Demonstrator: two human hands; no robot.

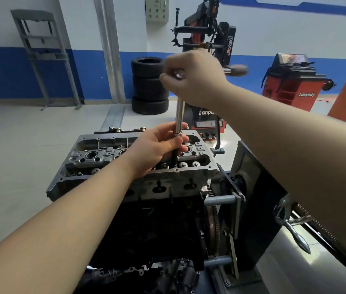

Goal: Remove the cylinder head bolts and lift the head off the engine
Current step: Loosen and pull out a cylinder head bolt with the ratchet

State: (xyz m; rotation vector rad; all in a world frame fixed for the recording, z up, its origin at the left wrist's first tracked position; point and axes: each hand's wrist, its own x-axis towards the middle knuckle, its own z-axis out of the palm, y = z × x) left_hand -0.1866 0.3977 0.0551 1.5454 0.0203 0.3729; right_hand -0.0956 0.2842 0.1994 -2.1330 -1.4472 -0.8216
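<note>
The grey cast-aluminium cylinder head [138,164] sits on top of the dark engine block [153,225], which is clamped in a black steel engine stand [250,200] at the person's right. The head is not yet lifted; its valve gear and bolt wells lie open to view.

A long chrome extension bar with a dark socket end [178,124] stands nearly upright, its lower tip down in a well at the near right of the head. The right hand [197,77] is closed round the top of the bar at the ratchet head, and the blurred black ratchet handle [236,70] sticks out to the right behind it. The left hand [159,145] curls its fingers round the bar low down, just above the head, steadying it.

The step looks like winding out one head bolt. To do it well, the lower grip should stay light, only keeping the bar plumb over the bolt so the socket stays seated, while the upper hand supplies the turning. Tilting the bar would risk slipping and rounding the bolt. Whether the bolt is already loose cannot be told from here.

A stack of black tyres [149,85] and a red wheel balancer cabinet [293,81] stand on the workshop floor beyond.
</note>
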